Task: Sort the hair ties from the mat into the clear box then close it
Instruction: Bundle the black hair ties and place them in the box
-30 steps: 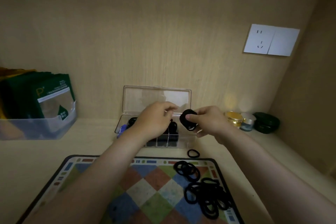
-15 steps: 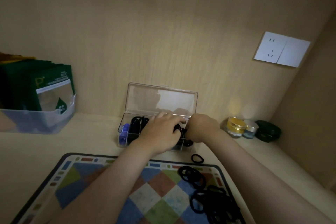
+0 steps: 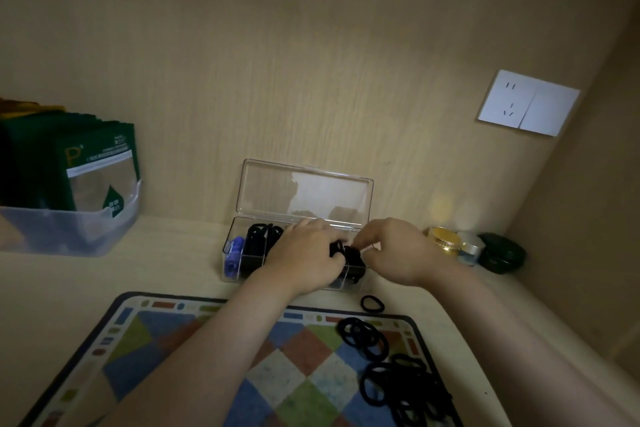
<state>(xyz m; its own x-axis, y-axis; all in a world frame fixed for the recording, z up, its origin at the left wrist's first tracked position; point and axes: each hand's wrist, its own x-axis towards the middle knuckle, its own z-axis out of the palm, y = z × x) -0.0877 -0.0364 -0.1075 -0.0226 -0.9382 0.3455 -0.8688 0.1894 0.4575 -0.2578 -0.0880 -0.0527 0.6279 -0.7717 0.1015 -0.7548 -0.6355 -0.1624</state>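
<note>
A dim wooden alcove is seen from above. A clear box (image 3: 231, 274) with dividers stands on the shelf against the back wall, its hinged lid (image 3: 304, 194) propped upright. Blue hair ties (image 3: 232, 255) are held in the leftmost compartment, black ones (image 3: 260, 236) in the next.

Both hands are lowered over the right part of the box. A bundle of black hair ties (image 3: 350, 255) is pinched by the curled fingers of the right hand (image 3: 398, 250) just above a compartment. The left hand (image 3: 304, 253) is laid beside it with fingers bent down onto the same bundle; whether anything is gripped there cannot be told.

The placing step appears to be in hand: the bundle is being tucked into its compartment. Much seems left to sort, since a pile of black hair ties (image 3: 398, 388) lies on the right of the checked mat (image 3: 156, 350), and one stray hair tie (image 3: 372, 304) lies on the shelf between mat and box.

Next, the bundle would need to be pressed below the rim and let go, so that the lid can later be shut.
</note>
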